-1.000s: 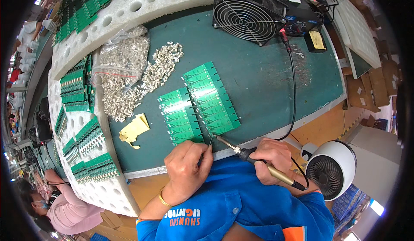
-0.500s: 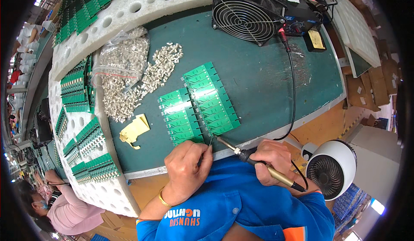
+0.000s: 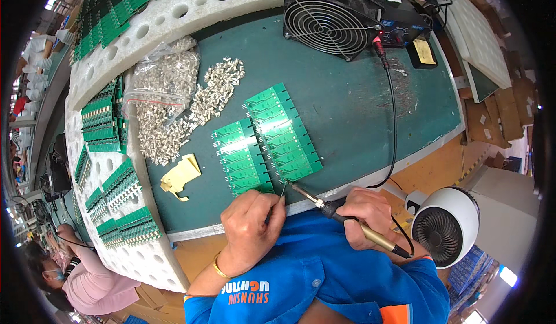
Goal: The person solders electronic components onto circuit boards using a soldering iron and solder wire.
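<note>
My right hand (image 3: 366,215) is wrapped round the handle of a soldering iron (image 3: 329,209). Its tip meets the lower corner of the longer of two green circuit board panels (image 3: 284,133). Beside that one, on the left, lies a shorter green panel (image 3: 240,156). My left hand (image 3: 253,222) is closed at the panels' near end, pinching a thin strand that looks like solder wire (image 3: 283,190). The wire's end reaches close to the iron's tip; most of its length is hidden by my fingers.
Small metal connectors (image 3: 217,89) lie heaped beside a clear plastic bag (image 3: 165,75) of them. Yellow paper (image 3: 180,177) lies nearby. White foam trays (image 3: 130,266) hold more boards. A black fan (image 3: 330,25) and soldering station (image 3: 399,31) stand behind; the iron's cable (image 3: 395,127) crosses the right side.
</note>
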{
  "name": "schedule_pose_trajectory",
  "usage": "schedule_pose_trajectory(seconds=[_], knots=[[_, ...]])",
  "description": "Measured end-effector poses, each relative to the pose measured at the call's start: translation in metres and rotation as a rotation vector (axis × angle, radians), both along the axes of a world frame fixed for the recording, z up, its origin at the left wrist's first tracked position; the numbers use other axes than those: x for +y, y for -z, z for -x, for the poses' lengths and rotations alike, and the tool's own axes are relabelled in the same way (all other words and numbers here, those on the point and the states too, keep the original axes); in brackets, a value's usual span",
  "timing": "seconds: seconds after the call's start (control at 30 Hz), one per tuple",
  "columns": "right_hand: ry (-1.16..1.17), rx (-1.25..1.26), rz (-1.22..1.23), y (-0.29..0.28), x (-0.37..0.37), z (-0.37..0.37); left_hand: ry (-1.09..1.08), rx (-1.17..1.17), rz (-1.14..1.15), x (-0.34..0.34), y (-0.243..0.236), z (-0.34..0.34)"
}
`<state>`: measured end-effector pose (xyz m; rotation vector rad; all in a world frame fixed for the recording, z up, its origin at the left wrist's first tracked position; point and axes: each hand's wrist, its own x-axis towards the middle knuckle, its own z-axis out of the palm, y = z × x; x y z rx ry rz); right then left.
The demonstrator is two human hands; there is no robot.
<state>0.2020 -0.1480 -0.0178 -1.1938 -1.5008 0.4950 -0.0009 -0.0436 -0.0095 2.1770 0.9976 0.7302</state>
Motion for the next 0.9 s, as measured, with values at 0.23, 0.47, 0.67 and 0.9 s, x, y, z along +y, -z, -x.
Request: schedule_pose_trajectory(seconds=[0.23, 0.47, 0.67, 0.9], knots=[[0.01, 0.001, 0.002, 0.0014, -0.0015, 0.0015, 0.002, 0.0, -0.001, 0.0001, -0.0011, 0.0001], [0.006, 0.001, -0.013, 0.0008, -0.0011, 0.003, 0.014, -0.005, -0.012, 0.0007, 0.0007, 0.0003], [0.0, 0.013, 0.001, 0.0011, -0.0021, 0.003, 0.009, 0.003, -0.007, 0.0012, 0.0012, 0.0005], [-0.002, -0.002, 0.007, -0.0006, -0.0025, 0.003, 0.014, 0.006, -0.008, 0.0021, 0.0007, 0.0003]])
